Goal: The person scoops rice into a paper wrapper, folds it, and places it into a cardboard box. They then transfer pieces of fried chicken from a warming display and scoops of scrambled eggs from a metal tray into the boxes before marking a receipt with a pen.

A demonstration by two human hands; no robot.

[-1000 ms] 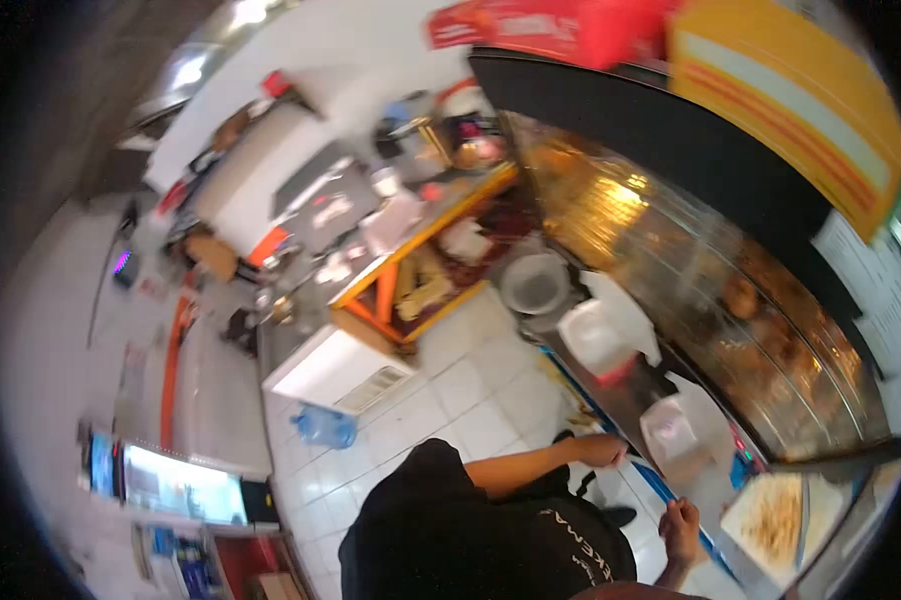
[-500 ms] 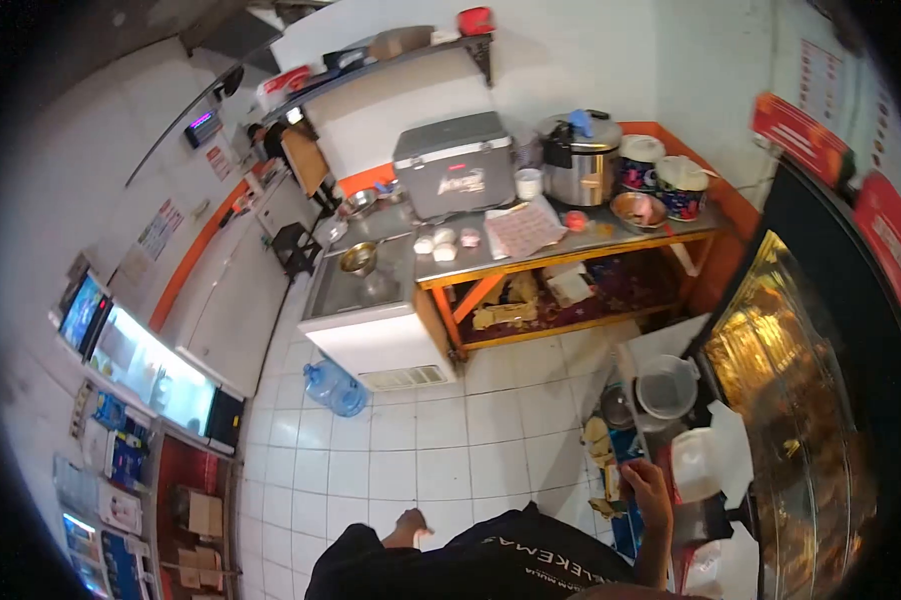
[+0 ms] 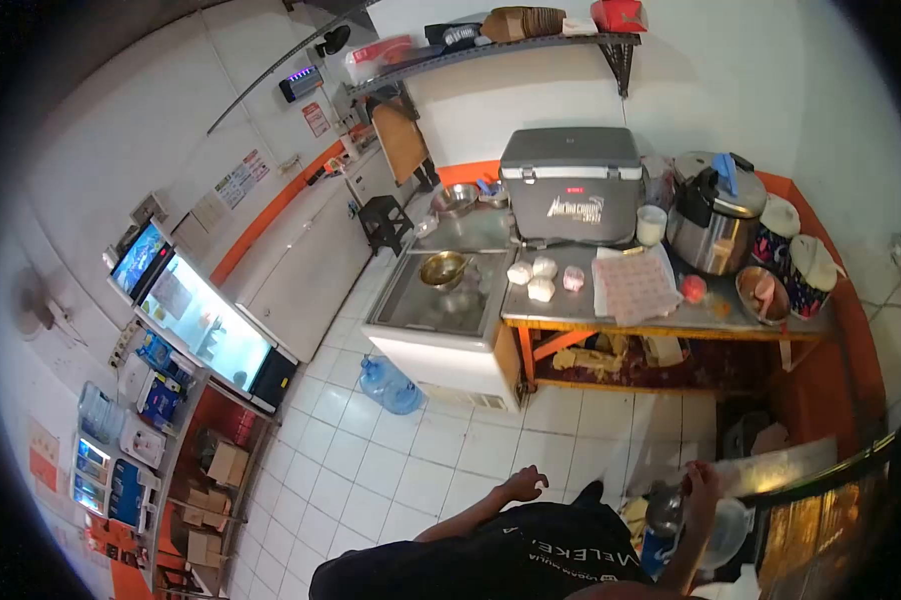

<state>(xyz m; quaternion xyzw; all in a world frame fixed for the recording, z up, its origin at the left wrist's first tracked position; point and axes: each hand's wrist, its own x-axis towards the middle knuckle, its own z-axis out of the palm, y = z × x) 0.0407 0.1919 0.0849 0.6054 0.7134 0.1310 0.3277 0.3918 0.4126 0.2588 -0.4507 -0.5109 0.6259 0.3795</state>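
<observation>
My left hand [image 3: 523,484] reaches forward over the tiled floor, its fingers loosely bent and apart with nothing in them. At the lower right, my right hand [image 3: 704,480] hangs with bent fingers. Just left of it is a round metal-looking bowl [image 3: 664,512], and below it a clear plastic tub [image 3: 731,532]. Whether the fingers touch the bowl or hold anything is not clear. Ahead, a worktable [image 3: 568,308] bears several white wrapped bundles [image 3: 543,268], a sheet of patterned paper [image 3: 639,285] and a red round item [image 3: 693,289].
A grey cooler box [image 3: 571,190], a large pressure cooker [image 3: 716,220] and a bowl [image 3: 761,295] stand on the table. Left of it, a chest freezer [image 3: 441,365] carries a metal bowl [image 3: 441,269]. A blue water jug [image 3: 391,385] lies on the floor. A glass-fronted cabinet [image 3: 831,540] stands right.
The view has turned right and moved nearer the table. My left hand has swung forward and is more extended. My right hand has shifted right in the view, with its fingers still bent.
</observation>
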